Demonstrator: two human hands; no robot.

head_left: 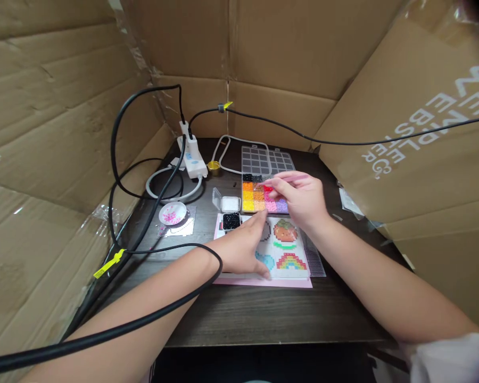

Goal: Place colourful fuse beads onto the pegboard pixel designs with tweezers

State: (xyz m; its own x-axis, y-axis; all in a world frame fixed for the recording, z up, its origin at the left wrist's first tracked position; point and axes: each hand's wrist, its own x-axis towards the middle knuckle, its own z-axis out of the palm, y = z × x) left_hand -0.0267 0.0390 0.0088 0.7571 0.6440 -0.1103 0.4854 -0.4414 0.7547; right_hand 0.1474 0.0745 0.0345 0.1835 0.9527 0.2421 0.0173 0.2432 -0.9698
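Note:
My left hand (243, 247) lies flat with fingers stretched out on a white pegboard (287, 250) that shows bead pictures: a strawberry, a rainbow and a blue heart. My right hand (297, 197) hovers over a bead box (263, 197) with compartments of orange, red, pink and purple beads, its fingers pinched together near the red compartment. Whatever sits in the pinch is too small to make out. A small open box of black beads (231, 221) stands just above my left hand.
A white dish of pink beads (172, 213) sits at the left. A white power strip (191, 154), a gold cap (213, 167) and black cables (143, 234) lie behind and across the dark table (263, 314). Cardboard walls (56, 133) close in all sides.

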